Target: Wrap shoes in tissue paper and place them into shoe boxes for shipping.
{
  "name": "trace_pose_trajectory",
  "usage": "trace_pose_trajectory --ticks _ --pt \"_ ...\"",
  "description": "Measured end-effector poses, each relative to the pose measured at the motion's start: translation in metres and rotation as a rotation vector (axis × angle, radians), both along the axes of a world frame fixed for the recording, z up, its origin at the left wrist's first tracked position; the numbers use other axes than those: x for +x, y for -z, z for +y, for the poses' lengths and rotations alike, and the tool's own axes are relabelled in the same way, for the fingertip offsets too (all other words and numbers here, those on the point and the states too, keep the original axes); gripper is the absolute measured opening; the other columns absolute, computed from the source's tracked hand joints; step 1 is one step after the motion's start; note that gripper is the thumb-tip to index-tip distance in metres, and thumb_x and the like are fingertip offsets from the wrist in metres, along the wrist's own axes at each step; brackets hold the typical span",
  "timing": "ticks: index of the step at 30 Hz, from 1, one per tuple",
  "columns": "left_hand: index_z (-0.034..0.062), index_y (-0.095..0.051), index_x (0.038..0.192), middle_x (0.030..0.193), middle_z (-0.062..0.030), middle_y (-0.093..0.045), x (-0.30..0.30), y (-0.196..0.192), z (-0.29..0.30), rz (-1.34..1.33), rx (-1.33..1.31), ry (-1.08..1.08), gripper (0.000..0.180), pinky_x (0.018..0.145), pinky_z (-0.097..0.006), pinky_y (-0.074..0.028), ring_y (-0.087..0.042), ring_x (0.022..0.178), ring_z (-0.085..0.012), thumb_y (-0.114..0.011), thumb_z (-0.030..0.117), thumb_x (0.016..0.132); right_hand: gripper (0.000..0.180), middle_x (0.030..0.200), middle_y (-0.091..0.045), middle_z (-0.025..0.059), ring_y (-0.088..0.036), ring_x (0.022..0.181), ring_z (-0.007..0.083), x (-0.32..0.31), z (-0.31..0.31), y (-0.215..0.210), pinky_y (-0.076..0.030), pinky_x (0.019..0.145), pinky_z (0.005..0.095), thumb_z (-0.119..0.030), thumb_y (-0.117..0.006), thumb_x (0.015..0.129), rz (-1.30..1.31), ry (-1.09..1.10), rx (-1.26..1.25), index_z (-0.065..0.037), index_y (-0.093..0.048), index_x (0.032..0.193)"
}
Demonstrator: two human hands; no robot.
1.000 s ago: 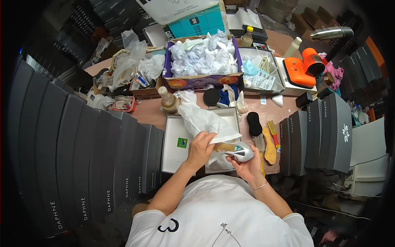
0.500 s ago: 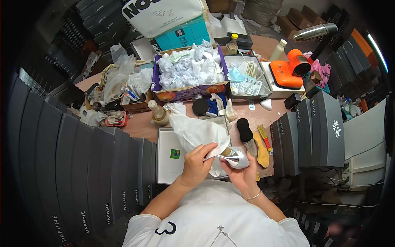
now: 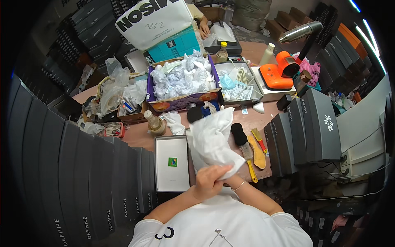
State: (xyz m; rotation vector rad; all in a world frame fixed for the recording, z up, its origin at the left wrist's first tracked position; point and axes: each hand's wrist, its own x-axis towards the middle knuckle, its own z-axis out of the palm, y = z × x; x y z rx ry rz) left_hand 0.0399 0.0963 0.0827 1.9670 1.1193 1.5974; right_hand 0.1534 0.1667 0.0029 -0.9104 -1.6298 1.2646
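Note:
My left hand (image 3: 209, 181) is closed on the lower edge of a white sheet (image 3: 214, 136), soft like thin wrapping; whether paper or cloth I cannot make out. The sheet hangs over the table in front of me, and no shoe shows now. Below its right corner my right hand (image 3: 233, 180) is mostly covered by the sheet and left hand, so its fingers are hidden. Just left of the sheet lies an open shallow grey box part (image 3: 172, 183) with a white inside and a green sticker (image 3: 173, 161).
Right of the sheet lie a black brush (image 3: 238, 134), a yellow-handled brush (image 3: 252, 171), a tan pad (image 3: 258, 152) and a red-handled brush (image 3: 259, 140). Grey shoeboxes (image 3: 98, 181) flank both sides. Behind stand a glass bottle (image 3: 154, 123), a carton (image 3: 185, 103) of crumpled paper and an orange device (image 3: 277, 76).
The silver shoe in my right hand has gone from sight behind the white sheet. My left hand has moved right and down, and the sheet has swung across. A person's hand appears at the far side.

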Motion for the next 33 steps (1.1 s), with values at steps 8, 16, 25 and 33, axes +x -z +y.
trace_pose_trajectory --ticks 8,16,25,33 --pt "0.001 -0.063 0.098 0.07 0.0001 -0.058 -0.028 0.011 0.015 -0.274 -0.328 -0.373 0.013 0.048 -0.027 -0.041 -0.051 0.054 -0.0105 -0.059 0.002 0.085 0.042 0.11 -0.059 0.0183 -0.057 0.102 0.0323 0.002 0.019 -0.052 -0.045 0.088 0.0388 -0.026 -0.065 0.082 -0.647 -0.318 0.589 -0.005 -0.056 0.117" --pt "-0.0011 -0.062 0.1 0.073 0.0002 -0.058 -0.031 0.012 0.001 -0.529 -0.544 -0.21 0.013 0.054 -0.02 -0.041 -0.05 0.061 -0.0047 -0.062 0.006 0.089 0.035 0.08 -0.059 0.0104 -0.06 0.071 0.0269 0.029 0.008 -0.113 -0.049 0.062 0.0347 -0.016 -0.079 0.069 -0.815 0.027 0.645 -0.004 -0.062 0.097" --pt "-0.0018 -0.062 0.099 0.074 -0.0032 -0.063 -0.04 0.003 -0.017 -0.34 -0.475 -0.204 0.013 0.056 -0.021 -0.046 -0.057 0.064 -0.0077 -0.063 0.0 0.086 0.044 0.082 -0.058 0.0094 -0.058 0.073 0.0232 0.058 0.006 -0.124 -0.049 0.066 0.031 -0.013 -0.086 0.061 -0.254 0.246 0.68 -0.004 -0.061 0.097" --pt "-0.0014 -0.057 0.118 0.096 -0.0076 -0.058 -0.07 0.029 -0.047 -0.423 -0.716 0.169 0.037 0.08 -0.031 -0.049 -0.057 0.087 -0.0134 -0.066 0.009 0.084 0.048 0.104 -0.065 0.0176 -0.064 0.096 0.0292 0.051 0.032 -0.077 -0.049 0.083 0.0347 0.01 -0.058 0.068 -0.303 -0.201 0.09 -0.002 -0.062 0.114"
